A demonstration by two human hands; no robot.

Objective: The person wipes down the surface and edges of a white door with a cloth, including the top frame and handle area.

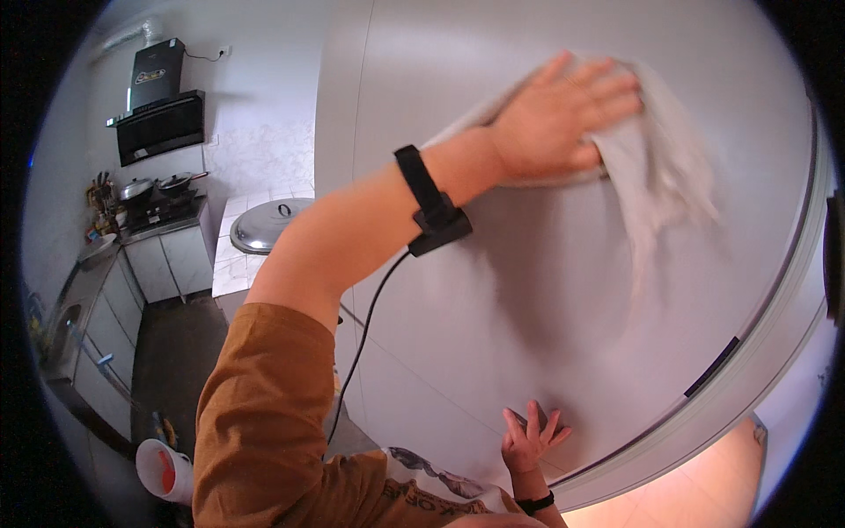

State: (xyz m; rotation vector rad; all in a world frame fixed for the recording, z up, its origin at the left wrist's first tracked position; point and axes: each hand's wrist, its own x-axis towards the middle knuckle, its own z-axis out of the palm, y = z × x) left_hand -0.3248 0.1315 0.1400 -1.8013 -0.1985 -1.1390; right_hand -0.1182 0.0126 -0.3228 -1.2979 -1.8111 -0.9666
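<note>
My left hand (571,115) is at the upper right, its back towards me, on a whitish cloth (653,165) against a large pale panel (422,317). The cloth spreads under the palm and hangs in loose folds to the right of the fingers; it is slightly blurred. A black strap with a small box and a cable (370,310) is round my left forearm. Low down, my right hand (530,439) rests with spread fingers at the panel's surface and shows nothing held. A black band circles the right wrist.
At the left are a tiled counter (231,274) with a large metal lid (267,228), a stove (165,214) with pans, a range hood (162,125), a sink (69,320) and a white bucket (155,472). A pale frame (746,376) with a black strip borders the panel's right side.
</note>
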